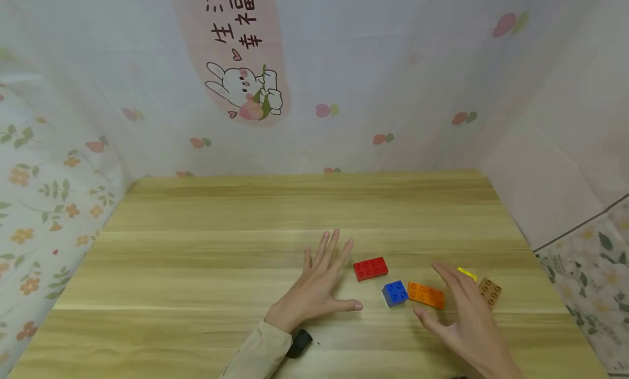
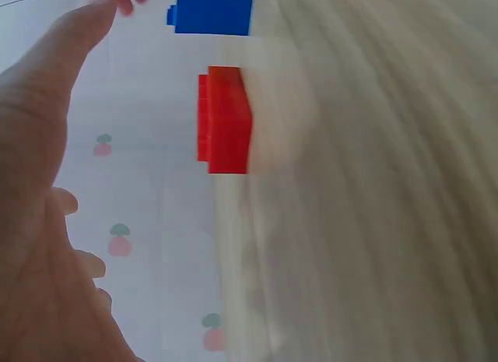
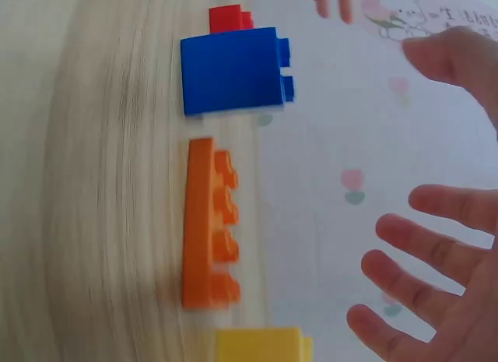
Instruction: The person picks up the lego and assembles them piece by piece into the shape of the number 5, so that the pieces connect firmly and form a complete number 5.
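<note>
My left hand (image 1: 316, 285) is spread over the table just left of a red building brick (image 1: 371, 269), its thumb pointing right. A taller blue brick (image 1: 395, 294) sits beside an orange brick (image 1: 425, 295), studs up. Over the right side hovers my right hand (image 1: 464, 316), fingers spread and holding nothing, its thumb close to the orange brick's near side. Beyond its fingers lie a yellow brick (image 1: 467, 274) and a tan brick (image 1: 490, 292), each partly covered by the hand. In the right wrist view, the orange brick (image 3: 199, 226) stands apart from those fingers.
The wood-grain table (image 1: 196, 270) reaches back to a patterned cloth (image 1: 344, 67) with a rabbit print. More cloth hangs along the left and right sides. A dark band (image 1: 299, 344) shows at my left sleeve cuff.
</note>
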`<state>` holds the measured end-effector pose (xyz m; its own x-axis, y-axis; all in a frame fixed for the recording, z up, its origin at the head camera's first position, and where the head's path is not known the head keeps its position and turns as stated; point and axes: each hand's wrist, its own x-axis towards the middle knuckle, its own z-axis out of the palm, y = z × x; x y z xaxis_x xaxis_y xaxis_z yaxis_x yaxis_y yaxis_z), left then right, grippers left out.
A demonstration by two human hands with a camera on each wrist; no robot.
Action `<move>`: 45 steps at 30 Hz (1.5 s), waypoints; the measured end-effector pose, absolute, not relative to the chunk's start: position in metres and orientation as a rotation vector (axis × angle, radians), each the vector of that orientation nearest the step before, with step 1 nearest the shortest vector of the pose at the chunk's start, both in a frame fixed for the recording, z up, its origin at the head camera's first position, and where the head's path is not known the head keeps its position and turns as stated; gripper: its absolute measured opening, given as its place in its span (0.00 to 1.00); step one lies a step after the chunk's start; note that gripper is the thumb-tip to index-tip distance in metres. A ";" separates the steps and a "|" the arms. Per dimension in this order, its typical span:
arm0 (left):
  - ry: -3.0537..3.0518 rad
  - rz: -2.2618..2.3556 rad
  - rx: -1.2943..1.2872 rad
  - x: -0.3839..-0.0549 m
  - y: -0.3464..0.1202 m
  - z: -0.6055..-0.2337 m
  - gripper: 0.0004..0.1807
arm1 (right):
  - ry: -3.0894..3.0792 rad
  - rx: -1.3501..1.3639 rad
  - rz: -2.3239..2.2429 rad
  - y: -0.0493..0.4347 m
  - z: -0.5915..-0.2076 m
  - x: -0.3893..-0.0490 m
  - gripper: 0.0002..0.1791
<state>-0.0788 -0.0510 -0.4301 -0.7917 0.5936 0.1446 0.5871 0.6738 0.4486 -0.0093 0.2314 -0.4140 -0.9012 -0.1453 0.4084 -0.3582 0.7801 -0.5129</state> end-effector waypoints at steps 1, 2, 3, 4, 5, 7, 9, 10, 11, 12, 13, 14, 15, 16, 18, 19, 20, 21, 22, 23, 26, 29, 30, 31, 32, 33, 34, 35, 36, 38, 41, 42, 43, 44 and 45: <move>2.862 0.758 1.015 -0.079 -0.050 -0.429 0.63 | -2.626 0.398 0.845 0.229 -0.414 -0.012 0.48; 2.861 0.758 1.020 -0.080 -0.049 -0.427 0.63 | -2.628 0.409 0.828 0.227 -0.415 -0.014 0.47; 2.860 0.758 1.024 -0.080 -0.048 -0.426 0.63 | -2.635 0.416 0.818 0.225 -0.415 -0.016 0.46; 2.859 0.756 1.026 -0.081 -0.048 -0.425 0.63 | -2.642 0.421 0.810 0.223 -0.416 -0.017 0.45; 2.856 0.757 1.029 -0.081 -0.047 -0.424 0.63 | -2.643 0.430 0.802 0.222 -0.416 -0.018 0.45; 2.853 0.749 1.035 -0.081 -0.047 -0.423 0.62 | -2.652 0.440 0.788 0.220 -0.418 -0.019 0.45; 2.849 0.743 1.035 -0.081 -0.047 -0.423 0.62 | -2.663 0.445 0.776 0.218 -0.420 -0.020 0.45; 2.847 0.735 1.032 -0.081 -0.047 -0.423 0.61 | -2.664 0.451 0.764 0.217 -0.421 -0.021 0.45; 2.845 0.729 1.028 -0.081 -0.047 -0.422 0.61 | -2.664 0.457 0.753 0.217 -0.422 -0.021 0.45; 2.844 0.725 1.024 -0.081 -0.047 -0.422 0.61 | -2.668 0.460 0.740 0.217 -0.423 -0.021 0.45; 2.844 0.725 1.020 -0.080 -0.048 -0.422 0.61 | -2.669 0.465 0.732 0.218 -0.424 -0.022 0.45; 2.843 0.725 1.016 -0.080 -0.049 -0.422 0.60 | -2.675 0.470 0.723 0.218 -0.426 -0.022 0.44; 2.843 0.729 1.015 -0.080 -0.049 -0.422 0.60 | -2.684 0.473 0.720 0.219 -0.427 -0.022 0.43; 2.840 0.732 1.014 -0.080 -0.050 -0.422 0.60 | -2.698 0.473 0.718 0.220 -0.428 -0.023 0.42; 2.842 0.729 1.020 -0.081 -0.050 -0.423 0.60 | -2.738 0.466 0.717 0.223 -0.429 -0.023 0.39; 2.842 0.729 1.022 -0.081 -0.051 -0.423 0.60 | -2.765 0.460 0.720 0.223 -0.430 -0.024 0.37; 2.841 0.730 1.025 -0.081 -0.051 -0.423 0.60 | -2.792 0.452 0.718 0.224 -0.431 -0.024 0.35; 2.844 0.724 1.030 -0.082 -0.052 -0.424 0.59 | -2.816 0.445 0.713 0.224 -0.432 -0.025 0.34; 2.848 0.717 1.034 -0.082 -0.052 -0.424 0.59 | -2.840 0.436 0.704 0.225 -0.433 -0.025 0.33; 2.849 0.715 1.039 -0.082 -0.052 -0.424 0.59 | -2.857 0.427 0.693 0.225 -0.434 -0.025 0.32; 2.846 0.724 1.056 -0.082 -0.052 -0.423 0.57 | -2.882 0.405 0.652 0.225 -0.436 -0.026 0.31; 2.841 0.743 1.072 -0.082 -0.052 -0.422 0.55 | -2.889 0.374 0.643 0.225 -0.437 -0.027 0.30; 2.839 0.755 1.078 -0.081 -0.052 -0.422 0.54 | -2.888 0.362 0.644 0.225 -0.437 -0.027 0.30; 2.839 0.768 1.088 -0.081 -0.053 -0.421 0.53 | -2.890 0.344 0.648 0.225 -0.437 -0.026 0.29; 2.837 0.791 1.101 -0.080 -0.053 -0.421 0.51 | -2.893 0.319 0.661 0.225 -0.436 -0.026 0.29; 2.834 0.820 1.121 -0.079 -0.054 -0.420 0.49 | -2.893 0.286 0.674 0.225 -0.435 -0.025 0.30; 2.827 0.853 1.145 -0.079 -0.054 -0.420 0.47 | -2.883 0.255 0.687 0.225 -0.433 -0.024 0.30; 2.816 0.888 1.172 -0.078 -0.054 -0.420 0.45 | -2.856 0.233 0.702 0.225 -0.432 -0.023 0.31; 2.804 0.924 1.204 -0.076 -0.053 -0.420 0.43 | -2.816 0.220 0.717 0.225 -0.430 -0.022 0.31; 2.786 0.977 1.266 -0.073 -0.050 -0.420 0.38 | -2.718 0.222 0.763 0.224 -0.426 -0.020 0.31; 2.759 1.028 1.331 -0.068 -0.045 -0.422 0.34 | -2.565 0.292 0.816 0.222 -0.422 -0.018 0.32; 2.754 1.040 1.342 -0.066 -0.044 -0.423 0.33 | -2.533 0.323 0.833 0.221 -0.420 -0.018 0.32; 2.750 1.048 1.345 -0.065 -0.044 -0.424 0.32 | -2.513 0.357 0.851 0.219 -0.420 -0.017 0.32; 2.744 1.059 1.342 -0.064 -0.043 -0.425 0.32 | -2.499 0.389 0.862 0.218 -0.419 -0.017 0.33; 2.738 1.067 1.333 -0.063 -0.044 -0.426 0.32 | -2.486 0.425 0.874 0.216 -0.419 -0.016 0.33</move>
<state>-0.0635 -0.0437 -0.4260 -0.6557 0.6714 0.3454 0.7280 0.4410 0.5248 -0.0163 0.2160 -0.4191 -0.8427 -0.1314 0.5220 -0.4292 0.7494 -0.5042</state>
